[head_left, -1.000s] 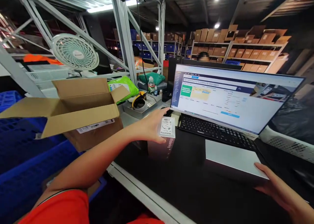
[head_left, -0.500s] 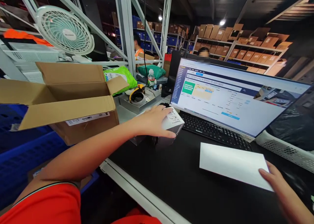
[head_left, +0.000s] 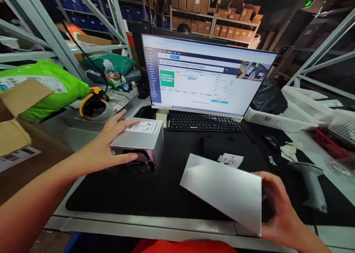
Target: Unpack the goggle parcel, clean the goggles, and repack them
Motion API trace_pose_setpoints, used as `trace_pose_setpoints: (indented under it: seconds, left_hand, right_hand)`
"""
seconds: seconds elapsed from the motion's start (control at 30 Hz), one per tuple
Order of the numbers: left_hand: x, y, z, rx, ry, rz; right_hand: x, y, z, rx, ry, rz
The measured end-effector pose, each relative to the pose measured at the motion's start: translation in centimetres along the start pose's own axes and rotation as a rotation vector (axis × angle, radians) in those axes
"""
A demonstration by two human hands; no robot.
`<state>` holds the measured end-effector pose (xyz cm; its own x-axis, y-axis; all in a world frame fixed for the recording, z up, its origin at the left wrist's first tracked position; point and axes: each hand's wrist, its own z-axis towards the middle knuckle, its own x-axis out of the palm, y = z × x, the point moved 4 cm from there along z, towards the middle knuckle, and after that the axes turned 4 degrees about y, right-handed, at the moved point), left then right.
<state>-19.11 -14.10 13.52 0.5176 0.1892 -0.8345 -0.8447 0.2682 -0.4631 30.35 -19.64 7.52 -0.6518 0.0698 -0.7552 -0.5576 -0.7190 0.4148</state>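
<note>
Since half a second ago, the small box (head_left: 141, 140) has been turned flat under the left hand (head_left: 111, 142), clasped; the white envelope (head_left: 224, 188), pinched by the right hand (head_left: 280, 212), lies at four o'clock from it, long axis toward ten o'clock.

The head camera has swung right, pushing the cardboard carton (head_left: 11, 134) to the frame's left edge. The left hand (head_left: 111, 144) has laid the small box (head_left: 140, 140) flat. The right hand (head_left: 280, 208) has lifted the white envelope (head_left: 224, 190) off the black mat (head_left: 172, 186), lower right.
</note>
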Motion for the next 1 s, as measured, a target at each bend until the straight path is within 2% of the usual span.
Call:
trace_pose_setpoints:
  seconds: [0.1, 0.17, 0.23, 0.37, 0.43, 0.57, 0.7, 0.77, 0.83, 0.87, 0.93, 1.0]
  left_hand:
    - [0.8, 0.8, 0.0, -0.005, 0.074, -0.265]
    - [1.2, 0.6, 0.0, -0.028, 0.019, -0.346]
    - [1.7, -0.3, -0.2, -0.045, -0.102, -0.287]
    - [3.0, -3.1, -1.2, -0.112, -0.441, 0.028]
    - [3.7, -4.2, -1.5, -0.172, -0.540, 0.061]
    - [4.9, -4.8, -1.7, -0.269, -0.609, -0.042]
    - [5.4, -4.5, -2.3, -0.281, -0.591, -0.040]
    - [5.5, -4.2, -2.7, -0.266, -0.601, -0.027]
    - [5.6, -4.0, -2.9, -0.250, -0.628, 0.005]
    - [5.7, -3.9, -3.0, -0.247, -0.642, 0.028]
    - [5.8, -3.9, -2.9, -0.251, -0.667, 0.065]
    - [5.9, -4.0, -2.8, -0.259, -0.678, 0.067]
  right_hand:
    - [-0.3, 1.5, -1.0, -0.212, 0.004, -0.165]
    - [0.1, 1.9, -1.3, -0.347, 0.016, -0.256]
    - [1.0, 2.0, -1.7, -0.437, 0.028, -0.306]
    - [3.5, 1.7, -2.3, -0.448, -0.004, -0.219]
    - [5.1, 1.9, -1.8, -0.488, 0.037, -0.162]
    - [7.2, 2.3, 0.1, -0.595, 0.120, -0.177]
    - [6.9, 2.2, 0.3, -0.649, 0.119, -0.287]
    - [6.3, 1.7, -0.5, -0.643, 0.144, -0.322]
    - [5.4, 0.7, -0.9, -0.597, 0.087, -0.362]
    - [4.9, -0.1, -0.7, -0.523, 0.032, -0.400]
    - [4.0, -2.2, 0.5, -0.273, -0.056, -0.494]
    - [3.8, -4.5, 2.0, -0.025, -0.035, -0.560]
